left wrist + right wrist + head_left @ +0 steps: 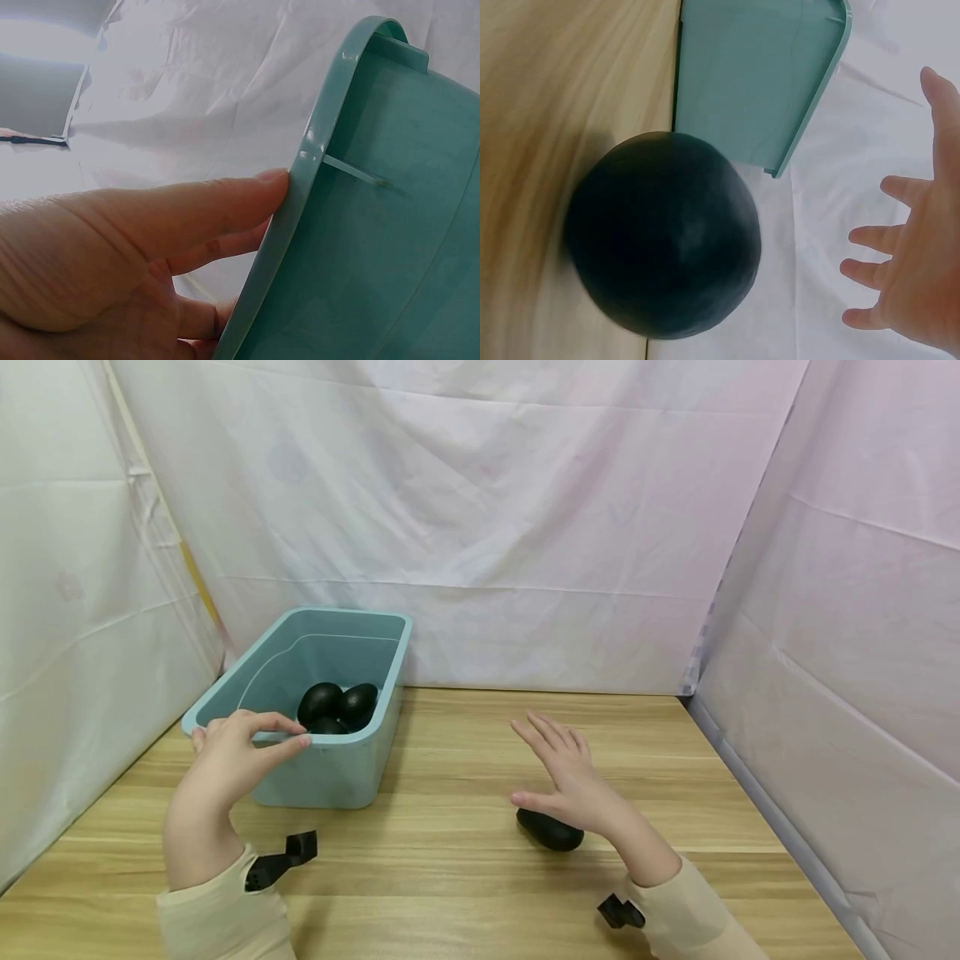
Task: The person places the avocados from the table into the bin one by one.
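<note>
A blue-green plastic bin (pixel 318 770) stands on the left of the table, with several black, avocado-like ovals (pixel 321 702) inside. My left hand (pixel 234 752) pinches its near rim; in the left wrist view the thumb (pixel 232 206) presses the rim's outer edge, while the other fingers go behind it. Over on the right, my right hand (pixel 573 781) hovers with spread fingers above another black avocado-like oval (pixel 551 832) lying on the wood. The right wrist view shows that oval (pixel 664 236) apart from the extended fingers (pixel 874 238).
The wood-grain table (pixel 450 877) ends at a white cloth backdrop (pixel 525 568). Cloth walls also rise at the left and right (pixel 847 693). Small black devices (pixel 281 860) sit on both wrists, over beige sleeves.
</note>
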